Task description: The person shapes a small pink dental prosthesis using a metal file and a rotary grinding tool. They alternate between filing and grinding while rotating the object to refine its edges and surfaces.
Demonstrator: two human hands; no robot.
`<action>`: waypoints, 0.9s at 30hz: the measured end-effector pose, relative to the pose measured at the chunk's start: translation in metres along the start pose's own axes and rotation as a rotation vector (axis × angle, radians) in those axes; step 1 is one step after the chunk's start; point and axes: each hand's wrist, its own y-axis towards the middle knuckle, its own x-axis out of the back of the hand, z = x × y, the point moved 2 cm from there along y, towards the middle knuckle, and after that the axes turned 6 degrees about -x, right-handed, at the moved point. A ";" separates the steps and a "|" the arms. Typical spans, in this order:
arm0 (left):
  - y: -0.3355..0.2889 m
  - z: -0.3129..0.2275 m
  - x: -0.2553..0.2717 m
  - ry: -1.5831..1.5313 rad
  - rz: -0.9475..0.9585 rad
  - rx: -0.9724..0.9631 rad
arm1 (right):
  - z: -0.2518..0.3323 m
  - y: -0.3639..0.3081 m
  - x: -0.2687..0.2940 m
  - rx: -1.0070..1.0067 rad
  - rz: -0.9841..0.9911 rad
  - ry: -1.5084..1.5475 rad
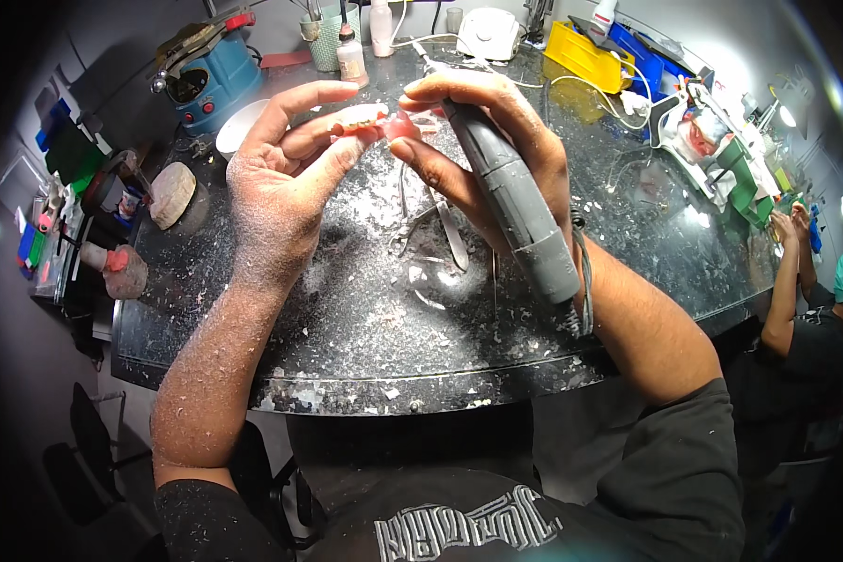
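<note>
My left hand (286, 173), dusted with white powder, is closed on a small denture (363, 118) with a whitish row along its top and pink below. In my right hand (537, 131) lies a dark grey rotary handpiece (508, 192), its cord trailing past the wrist. The working tip of the handpiece is hard to make out. A rounded pink piece (402, 127) sits between the two hands, touching the right thumb and fingertips. Whether it is part of the denture I cannot tell. Below the hands, a metal spatula (452, 234) rests on the table.
White dust and shavings cover the dark table (365, 342). At the left stand a blue machine (217, 84), a white bowl (238, 131) and a plaster block (172, 195). Behind are a bottle (351, 61) and a yellow bin (581, 58). Another person's hands (790, 223) show at far right.
</note>
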 end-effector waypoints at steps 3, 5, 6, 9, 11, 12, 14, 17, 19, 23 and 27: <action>-0.003 -0.001 -0.005 -0.034 0.007 -0.022 | -0.002 -0.003 -0.002 -0.108 0.039 0.083; -0.003 -0.001 -0.007 -0.060 -0.010 -0.012 | -0.002 -0.005 -0.001 -0.179 0.051 0.128; -0.003 -0.001 -0.008 -0.072 -0.025 0.003 | -0.002 -0.006 0.000 -0.200 0.046 0.122; -0.003 0.003 -0.001 -0.027 -0.045 0.041 | -0.002 -0.005 0.001 -0.249 0.040 0.120; -0.003 0.006 0.002 -0.042 -0.047 0.066 | -0.004 -0.006 0.003 -0.272 0.048 0.120; -0.003 0.008 0.002 -0.083 -0.049 0.079 | -0.004 -0.005 0.003 -0.258 0.045 0.114; -0.004 0.009 0.002 -0.137 -0.046 0.087 | -0.003 -0.005 0.002 -0.229 0.042 0.107; -0.002 0.010 0.002 -0.182 -0.033 0.080 | -0.003 -0.004 0.002 -0.204 0.033 0.114; -0.001 0.008 0.002 -0.210 -0.032 0.083 | -0.005 -0.004 0.002 -0.212 0.016 0.139; 0.001 0.006 -0.001 -0.185 -0.003 0.052 | -0.005 -0.003 0.003 -0.191 0.011 0.139; 0.000 0.006 -0.004 -0.156 0.040 0.073 | -0.004 0.000 0.004 -0.127 -0.019 0.157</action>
